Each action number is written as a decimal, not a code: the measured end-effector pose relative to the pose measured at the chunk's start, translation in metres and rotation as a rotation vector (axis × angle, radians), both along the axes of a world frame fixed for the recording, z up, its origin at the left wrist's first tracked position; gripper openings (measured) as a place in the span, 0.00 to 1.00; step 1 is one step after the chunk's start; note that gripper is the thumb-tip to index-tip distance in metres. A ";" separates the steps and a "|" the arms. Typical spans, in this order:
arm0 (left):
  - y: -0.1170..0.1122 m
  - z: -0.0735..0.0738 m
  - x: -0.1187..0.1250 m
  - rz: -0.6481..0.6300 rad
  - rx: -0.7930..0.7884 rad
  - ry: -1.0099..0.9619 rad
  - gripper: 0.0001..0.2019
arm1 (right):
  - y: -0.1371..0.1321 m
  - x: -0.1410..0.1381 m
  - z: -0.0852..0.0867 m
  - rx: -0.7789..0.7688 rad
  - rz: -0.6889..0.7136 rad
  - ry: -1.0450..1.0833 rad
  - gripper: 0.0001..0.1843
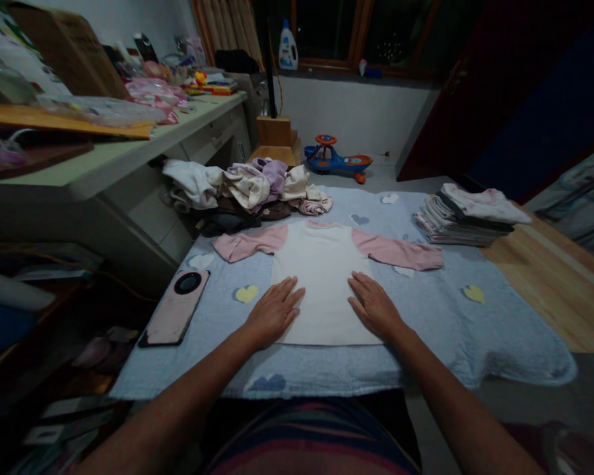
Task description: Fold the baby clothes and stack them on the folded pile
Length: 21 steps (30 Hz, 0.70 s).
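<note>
Pink-sleeved white shirt [321,284] is shown in the head view, spread flat on a pale blue blanket [455,330] dotted with heart patches; positions are read as clock directions from the shirt, with 12 o'clock at the far side. The collar is directed toward 12 o'clock, and the sleeves are extended toward 9 and 3 o'clock. The left hand [274,311] and right hand [375,305] are laid palm-down on the shirt's lower body, apart. The fingers are extended and released, with nothing grasped. Crumpled garments [242,194] are heaped at 11 o'clock, just beyond the collar. A folded clothing stack [465,214] is placed at 2 o'clock. A phone in a pink case [175,307] is laid at 9 o'clock. A blue-and-orange toy ride-on car [337,156] is seen on the floor at 12 o'clock, beyond the blanket.
</note>
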<state>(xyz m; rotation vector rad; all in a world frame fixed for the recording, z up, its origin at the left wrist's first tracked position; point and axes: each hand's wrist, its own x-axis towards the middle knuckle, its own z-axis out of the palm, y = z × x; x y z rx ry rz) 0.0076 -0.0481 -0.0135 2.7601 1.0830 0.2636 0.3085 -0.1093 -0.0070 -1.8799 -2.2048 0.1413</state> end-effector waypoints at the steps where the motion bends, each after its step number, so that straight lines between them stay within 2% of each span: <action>1: 0.000 0.001 -0.001 -0.011 -0.007 -0.039 0.21 | -0.002 0.000 0.000 0.017 0.006 0.019 0.25; 5: -0.006 0.009 -0.003 -0.130 -0.124 -0.224 0.15 | -0.012 -0.011 0.008 0.048 0.126 0.170 0.12; 9: -0.014 0.025 -0.006 -0.186 -0.312 -0.273 0.09 | -0.023 -0.025 0.020 -0.056 0.247 0.265 0.02; 10: -0.015 0.028 -0.007 -0.194 -0.348 -0.266 0.07 | -0.026 -0.026 0.023 -0.079 0.257 0.272 0.05; 13: -0.019 0.036 -0.007 -0.213 -0.412 -0.220 0.22 | -0.033 -0.026 0.029 -0.133 0.303 0.284 0.19; 15: -0.021 0.037 -0.006 -0.193 -0.410 -0.197 0.24 | -0.037 -0.026 0.031 -0.154 0.340 0.286 0.27; 17: -0.024 0.036 -0.004 -0.165 -0.387 -0.206 0.17 | -0.042 -0.026 0.031 -0.146 0.347 0.303 0.26; 19: -0.026 0.034 -0.002 -0.146 -0.368 -0.242 0.09 | -0.046 -0.027 0.030 -0.109 0.336 0.344 0.20; 21: -0.027 0.033 -0.001 -0.137 -0.361 -0.273 0.06 | -0.048 -0.028 0.029 -0.063 0.330 0.398 0.14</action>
